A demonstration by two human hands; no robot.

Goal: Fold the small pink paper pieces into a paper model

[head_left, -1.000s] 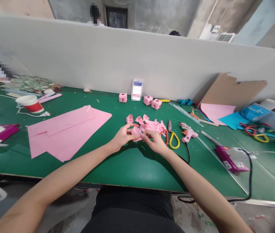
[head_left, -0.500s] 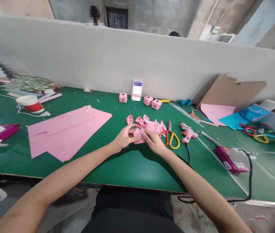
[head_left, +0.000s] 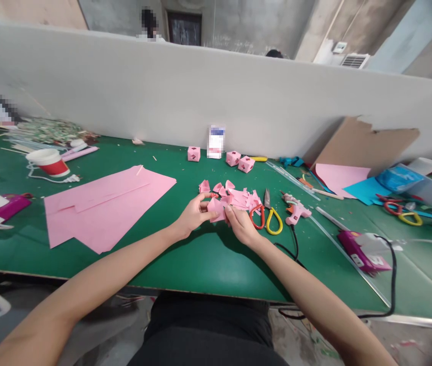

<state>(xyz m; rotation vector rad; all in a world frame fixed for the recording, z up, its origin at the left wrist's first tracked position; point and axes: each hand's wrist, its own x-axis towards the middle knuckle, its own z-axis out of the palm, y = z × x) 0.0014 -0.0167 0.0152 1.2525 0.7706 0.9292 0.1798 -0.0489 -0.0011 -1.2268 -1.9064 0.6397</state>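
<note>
A small folded piece of pink paper (head_left: 216,209) is held between my two hands, above the green table. My left hand (head_left: 194,212) pinches its left side, fingers behind and thumb in front. On the right edge, my right hand (head_left: 241,223) grips it with thumb and fingertips. Just behind lie pink paper scraps (head_left: 241,198) and several curled pink pieces (head_left: 204,186). Scissors (head_left: 269,211) with one red and one yellow handle lie beside my right hand. Three pink paper cubes with dark openings, one of them a left cube (head_left: 193,154), stand farther back.
Large pink sheets (head_left: 105,213) lie at left, near a red-and-white paper cup (head_left: 50,163). To the right are a pink glue gun (head_left: 297,211) with a black cord, a purple power strip (head_left: 363,254) and cardboard (head_left: 364,147). A grey partition (head_left: 143,91) runs behind the table (head_left: 201,269).
The pink paper has turned slightly and shifted a little left between my fingers. My right hand has changed its angle on the paper's right edge. The things on the table stay put.
</note>
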